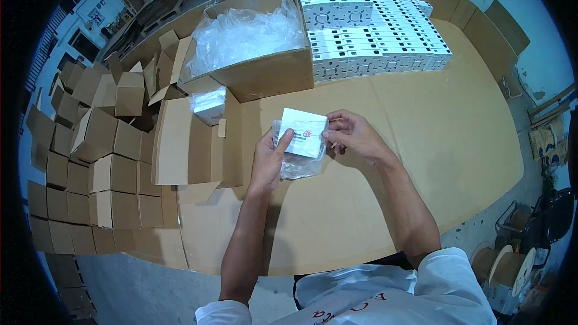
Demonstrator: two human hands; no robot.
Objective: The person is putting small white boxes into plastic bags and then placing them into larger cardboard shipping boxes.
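A flat white square box (308, 121) with a small pink mark is held over the middle of the table, partly inside a clear plastic bag (299, 168). My left hand (267, 161) grips it from the left, thumb lying across the front. At the right edge, my right hand (356, 136) pinches the box with bent fingers; whether bag film is also between them I cannot tell. To the left stands an open brown carton (201, 153) with its flaps out. White boxes wrapped in plastic (209, 108) sit at its far end.
A large carton (265, 78) full of clear plastic bags (247, 36) stands behind. Stacks of white boxes (379, 36) fill the far right. Several open small cartons (114, 144) are piled at the left. A cardboard wall (463, 12) rims the table's (445, 138) far side.
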